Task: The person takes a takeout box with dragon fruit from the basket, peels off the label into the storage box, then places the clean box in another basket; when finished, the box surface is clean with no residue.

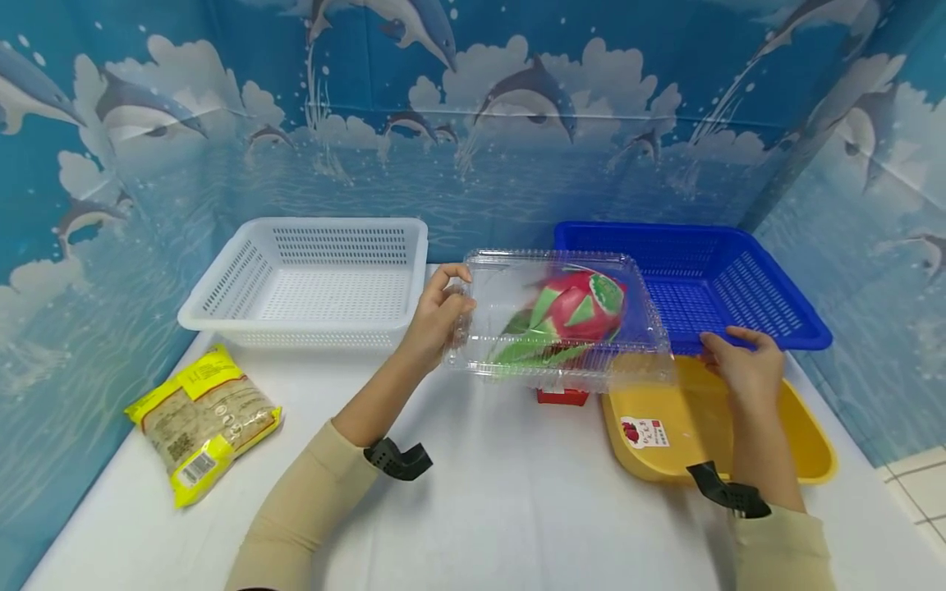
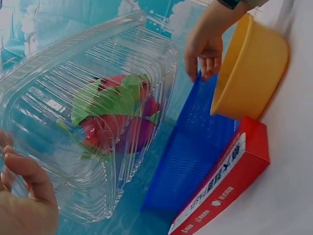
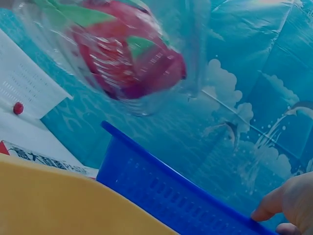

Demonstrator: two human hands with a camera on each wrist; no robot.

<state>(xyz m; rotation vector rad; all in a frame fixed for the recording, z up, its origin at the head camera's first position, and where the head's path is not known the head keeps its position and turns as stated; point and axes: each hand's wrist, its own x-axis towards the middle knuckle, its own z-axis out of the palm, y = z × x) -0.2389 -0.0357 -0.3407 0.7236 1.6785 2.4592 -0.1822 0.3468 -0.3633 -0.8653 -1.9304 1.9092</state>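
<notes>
My left hand [image 1: 438,322] grips the left end of a clear plastic clamshell box [image 1: 488,283], raised above the table and tilted. Inside it shows a red and green dragon fruit [image 1: 584,308], seen through the plastic. In the left wrist view, the thumb and fingers of that hand are at the box's edge. My right hand [image 1: 750,373] is over the yellow basin [image 1: 680,423], with its fingertips by the near rim of the blue basket [image 1: 783,328]. Its fingers look loosely bent; whether they touch the rim is hard to tell.
A white basket [image 1: 318,328] stands at the back left. In front of it lies a yellow-ended bag of grain-like food [image 1: 210,423]. A red box with white lettering [image 2: 230,191] lies beside the basin. The right wrist view shows a small red berry-like thing [image 3: 18,107].
</notes>
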